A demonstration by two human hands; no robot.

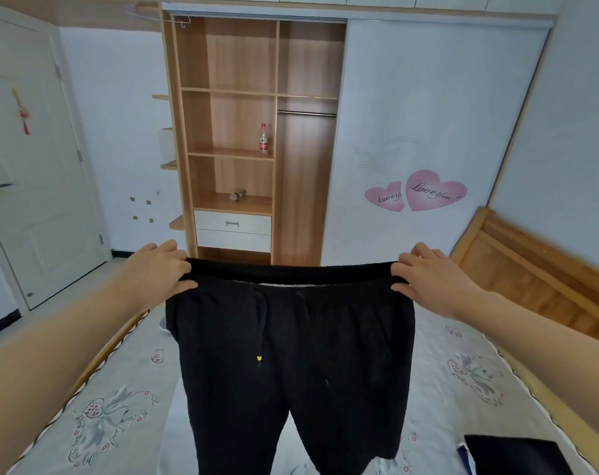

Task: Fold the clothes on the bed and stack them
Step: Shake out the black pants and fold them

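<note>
Black drawstring trousers (pixel 291 354) hang in the air above the bed (pixel 126 389), stretched out by the waistband with both legs dangling toward me. My left hand (pixel 160 269) grips the left end of the waistband. At the right end, my right hand (pixel 431 279) grips it too. A drawstring with a yellow tip hangs down the front. A folded dark garment (pixel 517 455) lies on the bed at the lower right corner; something blue shows at its left edge.
The bed has a pale grey printed sheet and a wooden frame, with a wooden board (pixel 531 265) at its right. Ahead stands an open wooden wardrobe (pixel 232 149) with a bottle on a shelf. A white door (pixel 27 166) is at the left.
</note>
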